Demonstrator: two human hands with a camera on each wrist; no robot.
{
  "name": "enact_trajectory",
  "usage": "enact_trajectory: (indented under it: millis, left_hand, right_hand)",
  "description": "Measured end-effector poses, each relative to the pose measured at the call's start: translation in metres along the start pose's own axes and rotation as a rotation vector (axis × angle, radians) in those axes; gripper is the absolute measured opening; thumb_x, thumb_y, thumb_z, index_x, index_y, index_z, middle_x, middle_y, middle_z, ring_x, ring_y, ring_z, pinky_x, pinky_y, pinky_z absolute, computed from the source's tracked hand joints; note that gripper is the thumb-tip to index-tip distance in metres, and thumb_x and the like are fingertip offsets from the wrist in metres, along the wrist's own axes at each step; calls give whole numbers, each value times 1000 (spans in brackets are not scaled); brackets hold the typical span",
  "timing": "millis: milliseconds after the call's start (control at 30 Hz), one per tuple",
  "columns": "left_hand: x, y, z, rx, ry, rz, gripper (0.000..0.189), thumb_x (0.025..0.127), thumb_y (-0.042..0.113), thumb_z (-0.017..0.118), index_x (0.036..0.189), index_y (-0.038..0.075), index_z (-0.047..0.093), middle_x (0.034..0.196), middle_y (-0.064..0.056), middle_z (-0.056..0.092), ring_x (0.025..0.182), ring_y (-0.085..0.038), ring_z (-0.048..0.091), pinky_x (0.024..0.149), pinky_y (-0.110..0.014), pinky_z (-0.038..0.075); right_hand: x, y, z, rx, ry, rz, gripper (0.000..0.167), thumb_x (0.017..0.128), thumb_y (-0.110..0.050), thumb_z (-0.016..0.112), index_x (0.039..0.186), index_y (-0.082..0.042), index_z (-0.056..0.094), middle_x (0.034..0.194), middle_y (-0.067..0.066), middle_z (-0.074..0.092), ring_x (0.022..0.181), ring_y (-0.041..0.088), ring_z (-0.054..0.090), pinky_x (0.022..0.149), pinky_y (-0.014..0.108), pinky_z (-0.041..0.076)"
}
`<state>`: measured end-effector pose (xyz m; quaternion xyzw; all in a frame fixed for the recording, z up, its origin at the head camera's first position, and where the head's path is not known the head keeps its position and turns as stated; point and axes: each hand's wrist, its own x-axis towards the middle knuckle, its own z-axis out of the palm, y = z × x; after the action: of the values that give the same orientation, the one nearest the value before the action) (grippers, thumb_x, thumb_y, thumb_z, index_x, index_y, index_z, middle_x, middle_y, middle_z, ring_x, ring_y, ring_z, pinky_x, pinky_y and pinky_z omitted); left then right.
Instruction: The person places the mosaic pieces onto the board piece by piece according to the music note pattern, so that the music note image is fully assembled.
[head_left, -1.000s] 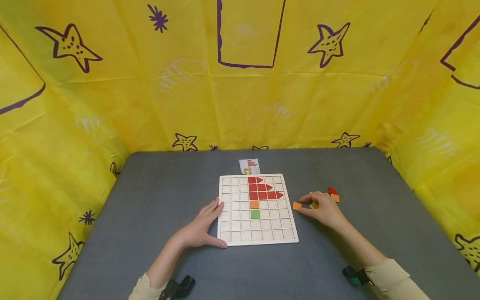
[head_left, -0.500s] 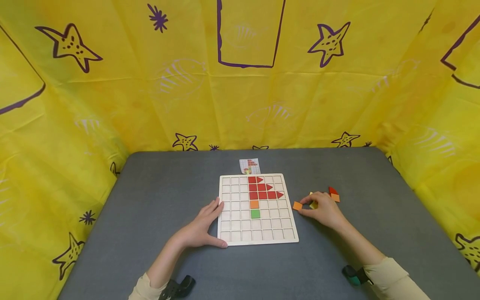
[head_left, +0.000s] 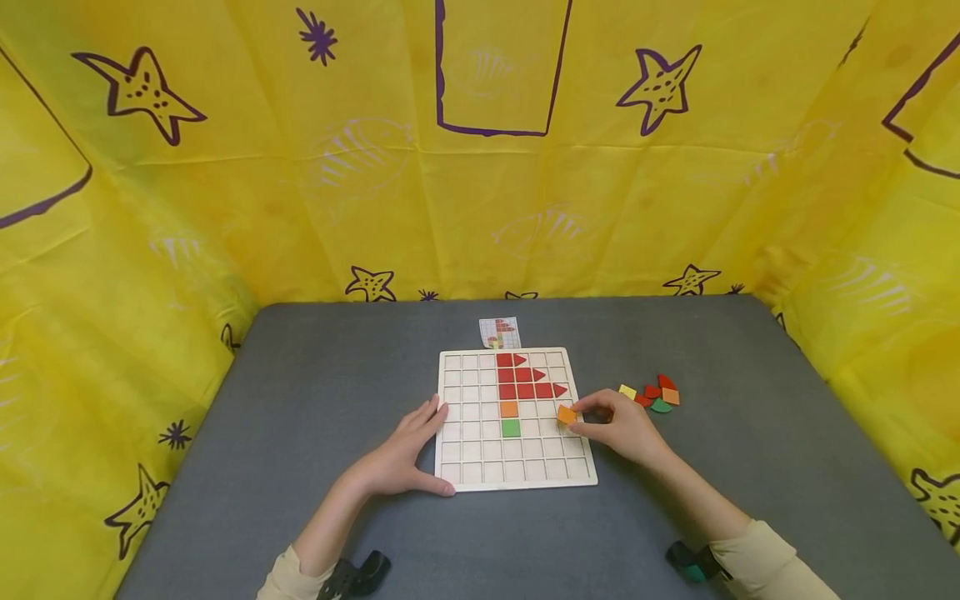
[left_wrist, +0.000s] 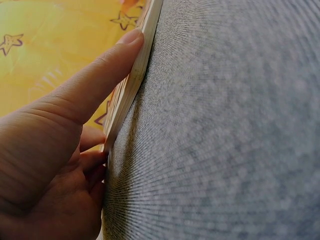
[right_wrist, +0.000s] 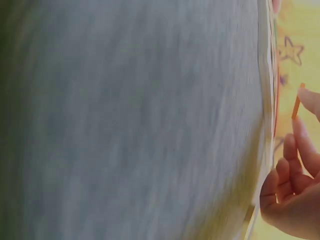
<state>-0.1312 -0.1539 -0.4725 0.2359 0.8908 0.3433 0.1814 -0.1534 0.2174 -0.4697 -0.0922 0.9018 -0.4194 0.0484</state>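
My right hand (head_left: pixel 626 427) pinches an orange square tile (head_left: pixel 567 415) between thumb and fingertips, over the right side of a pale wooden grid board (head_left: pixel 480 472). In the right wrist view the orange tile (right_wrist: pixel 298 101) shows edge-on, raised off the board. My left hand (head_left: pixel 401 458) rests spread against the board's left edge, its thumb at the near left corner. The left wrist view shows that thumb (left_wrist: pixel 107 67) lying straight along the board's rim. On the grid lie rows of red tiles (head_left: pixel 516 375), with an orange tile (head_left: pixel 509 409) and a green tile (head_left: pixel 511 428) below them.
Right of the board, loose tiles lie on the grey table (head_left: pixel 337 367): a yellow piece (head_left: pixel 627 392), red pieces (head_left: pixel 652 391), a green piece (head_left: pixel 661 406) and an orange square (head_left: pixel 671 397). A small pattern card (head_left: pixel 498 332) sits behind the board. Yellow cloth (head_left: pixel 480 208) hangs around the table.
My right hand has moved left with the orange tile, from beside the board to over its right columns. More loose tiles are uncovered. The left hand and board have stayed put.
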Motion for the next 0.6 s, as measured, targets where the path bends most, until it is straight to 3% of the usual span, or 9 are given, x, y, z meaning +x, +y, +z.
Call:
enact_trajectory:
  millis: [167,367,600]
  left_hand:
    - [0,-1,0,-2,0,5,118,68,48,86,155,4,20,163,-15,4,148,-35,4,110,-58,20]
    - [0,-1,1,2,-1,0,118,68,49,86,155,4,19,163,-14,4,148,-35,4,110,-58,21]
    - [0,-2,1,4,-2,0,118,68,48,86,155,4,19,163,-14,3,148,-35,4,110,-58,20]
  right_hand:
    - [1,-13,15,30,-46,-14,27,77,-30,84,99,-18,75,96,-2,65,87,21,51,74,33,42]
    - [0,-26,30,28,-93,-25,24,76,-36,84,96,-27,74,99,-10,64,98,18,50,84,40,39]
    - [3,-34,42,15,-137,-131,24,74,-36,85,94,-28,74,94,-15,64,97,14,52,85,40,41]
